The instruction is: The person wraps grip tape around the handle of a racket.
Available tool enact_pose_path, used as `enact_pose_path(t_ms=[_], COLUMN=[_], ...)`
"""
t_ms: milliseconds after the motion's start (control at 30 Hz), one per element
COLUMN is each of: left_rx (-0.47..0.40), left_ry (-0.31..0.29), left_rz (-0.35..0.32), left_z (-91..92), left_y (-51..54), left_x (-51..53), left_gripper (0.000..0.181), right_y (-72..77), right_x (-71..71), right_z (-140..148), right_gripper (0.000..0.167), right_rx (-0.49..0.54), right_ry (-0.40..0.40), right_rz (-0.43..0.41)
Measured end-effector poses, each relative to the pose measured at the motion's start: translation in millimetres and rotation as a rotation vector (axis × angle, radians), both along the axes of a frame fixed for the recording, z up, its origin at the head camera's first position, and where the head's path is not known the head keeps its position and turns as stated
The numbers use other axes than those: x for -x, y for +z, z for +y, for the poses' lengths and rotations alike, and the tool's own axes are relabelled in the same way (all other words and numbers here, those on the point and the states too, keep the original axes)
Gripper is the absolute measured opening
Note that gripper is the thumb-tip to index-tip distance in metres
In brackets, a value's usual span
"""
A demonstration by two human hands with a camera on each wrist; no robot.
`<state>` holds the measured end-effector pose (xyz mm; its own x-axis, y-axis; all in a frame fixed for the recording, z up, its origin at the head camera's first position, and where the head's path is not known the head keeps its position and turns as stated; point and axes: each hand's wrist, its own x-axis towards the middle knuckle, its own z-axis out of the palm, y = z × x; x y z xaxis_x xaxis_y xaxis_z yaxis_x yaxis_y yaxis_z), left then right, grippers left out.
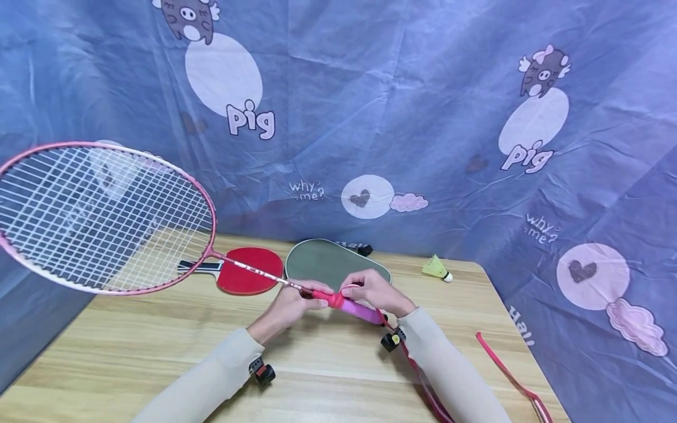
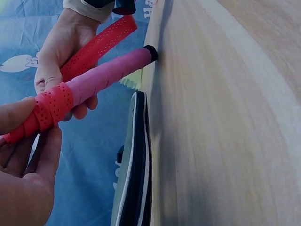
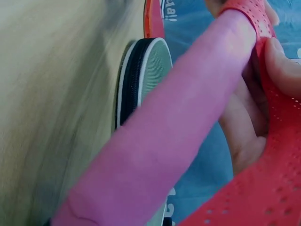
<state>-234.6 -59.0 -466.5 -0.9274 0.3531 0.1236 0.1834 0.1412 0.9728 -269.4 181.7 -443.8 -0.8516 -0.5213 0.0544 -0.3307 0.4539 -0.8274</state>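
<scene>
A badminton racket is held above the table, its strung head to the left. My left hand grips the handle's upper part, where perforated red grip tape is wound in overlapping turns. The lower handle is pinkish purple without red tape over it, and ends in a black cap. My right hand pinches the loose strip of red tape beside the last turn. From there the strip hangs past the right wrist toward the table's front.
Behind the hands lie a red table tennis paddle and a green zippered case. A yellow shuttlecock sits at the back right. Another red strip lies near the right edge of the wooden table. Blue patterned cloth hangs behind.
</scene>
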Motion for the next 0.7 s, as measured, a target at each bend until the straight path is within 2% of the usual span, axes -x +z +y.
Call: enact_pose_path(t_ms=[167, 300, 500, 700], left_rx=[-0.013, -0.030, -0.041, -0.034], left_ry=[-0.051, -0.086, -0.091, -0.068], left_rz=[0.025, 0.035, 0.038, 0.040], left_z=[-0.5, -0.3, 0.9, 2.2], left_y=[0.7, 2.4, 1.4, 0.7], left_x=[0.8, -1.6, -3.1, -3.8], left_gripper=[0.029, 0.030, 0.031, 0.031], right_y=[-2.7, -5.2, -9.3, -16.1], right_x=[0.5, -1.0, -3.2, -5.7], right_z=[0.5, -1.1, -3.7, -8.2], right_gripper=[0.013, 0.013, 0.013, 0.012], right_rx=[0.043, 0.104, 0.167, 0.175], right_ry=[0.074, 0.090, 0.063, -0.004], right_rz=[-0.045, -0.086, -0.145, -0.116])
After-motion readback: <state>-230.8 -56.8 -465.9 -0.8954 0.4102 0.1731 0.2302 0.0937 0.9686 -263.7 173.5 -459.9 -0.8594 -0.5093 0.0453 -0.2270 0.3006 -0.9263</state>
